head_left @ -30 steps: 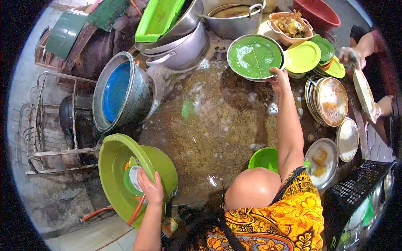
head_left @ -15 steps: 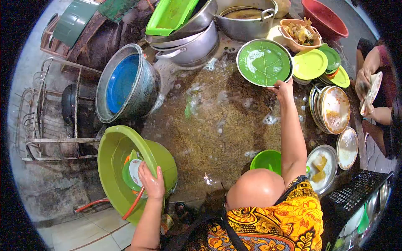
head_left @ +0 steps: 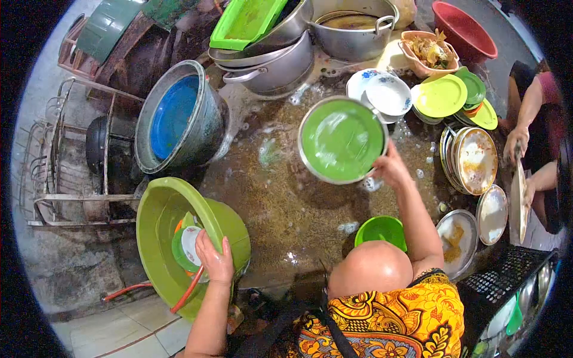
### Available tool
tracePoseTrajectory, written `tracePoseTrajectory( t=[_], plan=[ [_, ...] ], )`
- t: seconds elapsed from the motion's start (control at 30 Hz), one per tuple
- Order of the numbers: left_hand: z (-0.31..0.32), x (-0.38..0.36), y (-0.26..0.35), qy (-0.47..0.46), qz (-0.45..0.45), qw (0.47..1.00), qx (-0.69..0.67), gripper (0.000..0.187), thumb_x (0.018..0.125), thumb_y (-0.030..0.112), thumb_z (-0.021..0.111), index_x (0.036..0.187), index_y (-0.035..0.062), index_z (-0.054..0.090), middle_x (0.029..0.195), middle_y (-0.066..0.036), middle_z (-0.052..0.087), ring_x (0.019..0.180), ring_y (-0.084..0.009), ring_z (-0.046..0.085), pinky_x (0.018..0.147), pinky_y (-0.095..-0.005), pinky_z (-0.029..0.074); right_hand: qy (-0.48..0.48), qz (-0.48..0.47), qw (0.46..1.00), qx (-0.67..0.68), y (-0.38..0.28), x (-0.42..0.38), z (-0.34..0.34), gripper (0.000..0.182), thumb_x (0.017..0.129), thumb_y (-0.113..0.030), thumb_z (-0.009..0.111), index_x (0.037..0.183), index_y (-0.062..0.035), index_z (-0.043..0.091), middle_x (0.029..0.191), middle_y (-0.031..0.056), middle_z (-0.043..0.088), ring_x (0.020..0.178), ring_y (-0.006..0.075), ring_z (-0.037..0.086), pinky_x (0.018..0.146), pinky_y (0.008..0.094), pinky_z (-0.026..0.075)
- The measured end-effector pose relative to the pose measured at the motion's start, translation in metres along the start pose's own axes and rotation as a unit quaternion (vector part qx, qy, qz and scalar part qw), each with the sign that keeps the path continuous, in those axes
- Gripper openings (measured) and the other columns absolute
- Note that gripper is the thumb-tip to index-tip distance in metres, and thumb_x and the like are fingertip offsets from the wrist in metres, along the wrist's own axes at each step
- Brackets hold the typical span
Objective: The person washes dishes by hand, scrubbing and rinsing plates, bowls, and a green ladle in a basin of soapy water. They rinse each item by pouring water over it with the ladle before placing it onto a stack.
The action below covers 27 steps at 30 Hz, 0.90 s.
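Held up over the wet floor is a round green plate (head_left: 341,140) with a pale rim; my right hand (head_left: 391,165) grips its right edge. At the near rim of a large olive-green tub (head_left: 230,230), my left hand (head_left: 216,258) reaches inside and holds a small white dish (head_left: 190,244). Beside that dish are green and orange pieces, partly hidden. A red hose (head_left: 189,293) passes over the tub rim under my left hand. White bowls (head_left: 388,95) and yellow-green plates (head_left: 440,95) stand behind the green plate.
A metal tub with a blue basin (head_left: 173,118) and a wire rack (head_left: 89,197) are at left. Pots (head_left: 274,71) stand at the back. Stained plates (head_left: 477,161), a green bowl (head_left: 380,231) and a black crate (head_left: 495,271) are at right, where another person's hands (head_left: 518,143) hold a plate.
The green plate in my right hand has moved left and toward me, uncovering white bowls. My left hand stays at the tub. The other person's plate has turned edge-on.
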<state>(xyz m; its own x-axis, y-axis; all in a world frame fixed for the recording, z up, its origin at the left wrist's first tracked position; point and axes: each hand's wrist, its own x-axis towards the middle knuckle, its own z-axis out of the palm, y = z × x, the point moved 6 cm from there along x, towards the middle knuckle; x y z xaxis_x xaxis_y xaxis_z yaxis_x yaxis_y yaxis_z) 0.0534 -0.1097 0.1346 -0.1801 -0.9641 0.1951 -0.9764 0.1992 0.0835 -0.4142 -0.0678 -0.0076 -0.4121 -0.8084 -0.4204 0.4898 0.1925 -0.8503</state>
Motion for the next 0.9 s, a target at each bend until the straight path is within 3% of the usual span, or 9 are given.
tracePoseTrajectory(
  t=[0.13, 0.33, 0.53, 0.6, 0.67, 0.73, 0.77, 0.83, 0.9],
  plan=[
    [0.000, 0.002, 0.001, -0.011, -0.005, 1.000, -0.011, 0.052, 0.077, 0.016, 0.063, 0.119, -0.0077, 0.041, 0.120, -0.020, 0.041, 0.113, -0.0374, 0.038, 0.099, -0.0429, 0.029, -0.105, 0.098, 0.990, -0.009, 0.082, 0.001, 0.026, 0.080, 0.065, 0.012, 0.049, 0.136, -0.0148, 0.022, 0.114, 0.0165, 0.049, 0.082, 0.0330, 0.061, 0.049, 0.0420, 0.057],
    [0.001, 0.001, -0.001, -0.016, -0.012, 1.000, -0.004, 0.053, 0.077, 0.016, 0.062, 0.120, -0.0078, 0.040, 0.121, -0.021, 0.041, 0.115, -0.0376, 0.037, 0.100, -0.0430, 0.029, -0.234, 0.207, 0.946, -0.087, 0.146, -0.025, 0.074, 0.083, 0.067, 0.012, 0.050, 0.138, -0.0178, 0.021, 0.113, 0.0146, 0.049, 0.077, 0.0302, 0.062, 0.049, 0.0397, 0.057],
    [-0.001, 0.002, 0.001, -0.015, -0.006, 1.000, -0.005, 0.053, 0.078, 0.015, 0.062, 0.119, -0.0085, 0.040, 0.120, -0.021, 0.041, 0.115, -0.0378, 0.037, 0.100, -0.0429, 0.029, -0.311, 0.221, 0.920, -0.092, 0.159, -0.039, 0.102, 0.088, 0.066, 0.013, 0.052, 0.141, -0.0213, 0.018, 0.118, 0.0142, 0.048, 0.076, 0.0283, 0.062, 0.051, 0.0383, 0.057],
    [-0.002, 0.003, 0.002, -0.016, -0.010, 1.000, -0.009, 0.053, 0.078, 0.015, 0.063, 0.119, -0.0086, 0.040, 0.119, -0.021, 0.042, 0.114, -0.0378, 0.038, 0.099, -0.0432, 0.030, -0.299, 0.205, 0.926, -0.108, 0.181, -0.019, 0.091, 0.081, 0.068, 0.010, 0.052, 0.140, -0.0156, 0.023, 0.117, 0.0132, 0.051, 0.078, 0.0257, 0.062, 0.055, 0.0362, 0.056],
    [-0.003, 0.003, 0.002, -0.015, -0.008, 1.000, -0.011, 0.053, 0.078, 0.015, 0.063, 0.119, -0.0086, 0.040, 0.119, -0.021, 0.042, 0.113, -0.0379, 0.038, 0.099, -0.0433, 0.030, -0.245, 0.094, 0.948, -0.182, 0.175, 0.028, 0.064, 0.068, 0.070, 0.000, 0.060, 0.134, -0.0085, 0.036, 0.110, 0.0126, 0.056, 0.077, 0.0246, 0.062, 0.055, 0.0336, 0.054],
    [-0.002, 0.003, 0.001, -0.014, -0.006, 1.000, -0.013, 0.053, 0.078, 0.015, 0.063, 0.119, -0.0086, 0.040, 0.119, -0.021, 0.042, 0.113, -0.0380, 0.038, 0.099, -0.0434, 0.030, -0.032, -0.024, 0.988, -0.150, 0.087, 0.048, 0.041, 0.048, 0.074, -0.009, 0.063, 0.119, -0.0019, 0.048, 0.095, 0.0099, 0.060, 0.067, 0.0160, 0.059, 0.053, 0.0289, 0.050],
    [-0.003, 0.003, 0.001, -0.010, -0.001, 1.000, -0.012, 0.053, 0.077, 0.015, 0.063, 0.119, -0.0084, 0.040, 0.118, -0.021, 0.042, 0.113, -0.0381, 0.039, 0.099, -0.0434, 0.030, 0.052, -0.125, 0.987, -0.091, 0.082, 0.086, 0.009, 0.046, 0.078, -0.008, 0.061, 0.119, 0.0004, 0.044, 0.084, 0.0087, 0.060, 0.063, 0.0157, 0.058, 0.050, 0.0286, 0.049],
    [-0.003, 0.002, 0.000, -0.006, 0.001, 1.000, -0.010, 0.053, 0.077, 0.015, 0.062, 0.119, -0.0081, 0.040, 0.118, -0.020, 0.042, 0.112, -0.0383, 0.039, 0.099, -0.0434, 0.030, 0.164, -0.174, 0.970, -0.045, 0.027, 0.108, -0.024, 0.047, 0.083, -0.004, 0.055, 0.124, 0.0010, 0.034, 0.080, 0.0100, 0.055, 0.060, 0.0167, 0.056, 0.052, 0.0304, 0.050],
    [-0.003, 0.002, 0.000, -0.002, 0.002, 1.000, -0.012, 0.052, 0.078, 0.016, 0.063, 0.119, -0.0073, 0.041, 0.120, -0.021, 0.041, 0.113, -0.0381, 0.039, 0.098, -0.0436, 0.030, 0.282, -0.110, 0.951, -0.068, -0.006, 0.124, -0.050, 0.059, 0.080, -0.006, 0.059, 0.130, 0.0011, 0.028, 0.090, 0.0172, 0.059, 0.056, 0.0190, 0.061, 0.054, 0.0313, 0.051]
  ],
)
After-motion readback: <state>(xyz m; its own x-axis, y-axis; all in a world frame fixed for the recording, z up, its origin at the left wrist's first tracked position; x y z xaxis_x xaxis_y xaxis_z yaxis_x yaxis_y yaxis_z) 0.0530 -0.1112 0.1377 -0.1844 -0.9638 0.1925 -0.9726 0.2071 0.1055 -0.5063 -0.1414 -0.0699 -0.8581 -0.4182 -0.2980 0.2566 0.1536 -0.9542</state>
